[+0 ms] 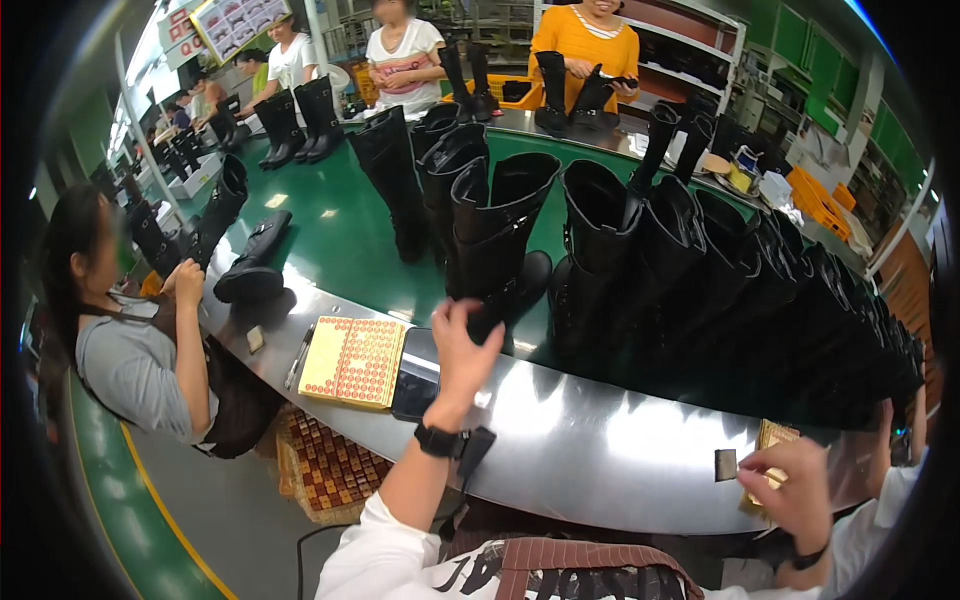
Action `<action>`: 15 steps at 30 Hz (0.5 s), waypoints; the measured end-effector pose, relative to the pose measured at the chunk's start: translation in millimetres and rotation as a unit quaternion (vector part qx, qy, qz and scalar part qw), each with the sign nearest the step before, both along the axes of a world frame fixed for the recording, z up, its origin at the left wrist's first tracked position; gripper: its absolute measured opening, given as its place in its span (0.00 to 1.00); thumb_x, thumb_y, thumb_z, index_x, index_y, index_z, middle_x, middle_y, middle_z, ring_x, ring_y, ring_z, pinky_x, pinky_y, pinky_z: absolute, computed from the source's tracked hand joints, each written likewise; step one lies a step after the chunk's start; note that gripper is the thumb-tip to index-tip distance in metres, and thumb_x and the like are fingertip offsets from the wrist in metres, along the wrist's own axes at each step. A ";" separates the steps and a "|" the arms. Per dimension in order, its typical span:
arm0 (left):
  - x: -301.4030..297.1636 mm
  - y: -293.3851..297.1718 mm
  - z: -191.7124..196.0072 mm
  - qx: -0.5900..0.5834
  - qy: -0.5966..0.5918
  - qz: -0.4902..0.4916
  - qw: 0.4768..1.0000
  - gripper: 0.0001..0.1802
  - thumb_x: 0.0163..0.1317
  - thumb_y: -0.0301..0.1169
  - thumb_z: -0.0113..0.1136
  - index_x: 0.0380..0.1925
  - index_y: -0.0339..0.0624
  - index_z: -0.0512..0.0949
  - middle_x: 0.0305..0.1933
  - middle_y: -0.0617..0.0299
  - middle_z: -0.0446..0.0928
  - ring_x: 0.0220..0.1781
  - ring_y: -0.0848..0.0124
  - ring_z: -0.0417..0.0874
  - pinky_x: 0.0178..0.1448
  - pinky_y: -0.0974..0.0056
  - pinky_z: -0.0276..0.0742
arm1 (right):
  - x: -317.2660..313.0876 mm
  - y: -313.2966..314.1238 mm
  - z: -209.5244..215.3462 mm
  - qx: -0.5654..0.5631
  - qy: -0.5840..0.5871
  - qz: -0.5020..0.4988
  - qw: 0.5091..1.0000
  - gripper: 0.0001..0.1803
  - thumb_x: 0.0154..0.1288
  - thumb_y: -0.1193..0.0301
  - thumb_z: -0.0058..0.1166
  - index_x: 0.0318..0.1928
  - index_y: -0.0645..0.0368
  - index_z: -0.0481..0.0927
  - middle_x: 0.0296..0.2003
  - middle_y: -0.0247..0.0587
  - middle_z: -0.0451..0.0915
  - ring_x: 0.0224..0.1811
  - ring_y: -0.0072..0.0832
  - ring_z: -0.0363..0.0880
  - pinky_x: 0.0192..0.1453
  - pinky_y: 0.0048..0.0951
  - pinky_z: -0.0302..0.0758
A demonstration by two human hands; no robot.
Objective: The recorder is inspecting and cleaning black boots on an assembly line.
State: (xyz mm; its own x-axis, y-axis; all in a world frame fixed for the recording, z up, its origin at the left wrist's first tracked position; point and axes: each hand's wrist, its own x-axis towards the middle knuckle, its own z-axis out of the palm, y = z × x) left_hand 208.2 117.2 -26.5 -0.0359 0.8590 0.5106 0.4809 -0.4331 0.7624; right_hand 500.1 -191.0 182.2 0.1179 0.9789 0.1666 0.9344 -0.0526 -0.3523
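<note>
Reaching forward over the steel edge of the counter (600,450), the left hand (462,345) has its fingers spread and loosely curled against the foot of a tall black boot (497,240) standing upright on the green belt (340,235); whether it truly grips the boot I cannot tell. The right hand (795,490) is low at the counter's near edge, thumb and fingers pressed together on a small dark square tag (725,464).

The boot looks like soft, smooth leather: the high shaft would likely fold or flop if pulled from the top, and the surface seems a little slick, so the firm heel and sole, where the left hand is, seems the steadier place to take hold. It is probably moderately heavy for one hand.

Just left of that hand lies a flat yellow sheet of red round stickers (352,360) in rows, with a dark tray (415,375) beside it. More boots crowd the belt to the right. A seated person (140,350) works at the left, and a board of coloured notices (235,25) hangs far up left.
</note>
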 end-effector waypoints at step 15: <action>21.6 150.5 61.8 0.019 -0.166 0.034 0.985 0.27 0.52 0.50 0.71 0.35 0.33 0.83 0.38 0.46 0.84 0.42 0.54 0.85 0.47 0.58 0.77 | -20.4 -38.5 -176.9 -0.116 0.356 -0.067 0.925 0.08 0.60 0.71 0.62 0.37 0.63 0.85 0.28 0.44 0.85 0.29 0.29 0.83 0.34 0.25 0.76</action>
State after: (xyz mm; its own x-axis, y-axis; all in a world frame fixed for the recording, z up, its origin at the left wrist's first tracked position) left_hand 229.8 267.7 35.3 -0.2643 0.8288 0.4932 0.2361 -0.4402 0.8663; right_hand 479.7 -229.5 5.3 0.2404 0.9469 -0.2135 0.4496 -0.3035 -0.8401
